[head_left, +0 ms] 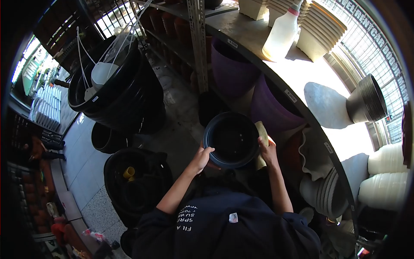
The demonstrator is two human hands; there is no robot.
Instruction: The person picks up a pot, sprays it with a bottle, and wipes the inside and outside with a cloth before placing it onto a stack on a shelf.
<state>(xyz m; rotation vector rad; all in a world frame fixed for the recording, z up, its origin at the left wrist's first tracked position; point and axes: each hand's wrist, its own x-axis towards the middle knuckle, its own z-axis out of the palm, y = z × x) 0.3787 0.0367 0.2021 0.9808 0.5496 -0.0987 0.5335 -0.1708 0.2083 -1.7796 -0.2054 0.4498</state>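
Observation:
A round, dark blue-black plant pot (233, 140) is held in front of my body, its open top facing me. A few small pale specks show inside it. My left hand (202, 159) grips the pot's left rim, with the thumb over the edge. On the opposite side, my right hand (268, 150) is closed on a beige-green cloth (261, 130) that lies against the pot's right rim. The fingers under the pot are partly hidden.
Purple pots (276, 105) stand under a shelf (317, 114) on the right. On it are a spray bottle (281, 36) and stacked black pots (367, 100). Large black pots (125, 93) stand at left, near a black tub (116, 190) holding a yellow piece (129, 173).

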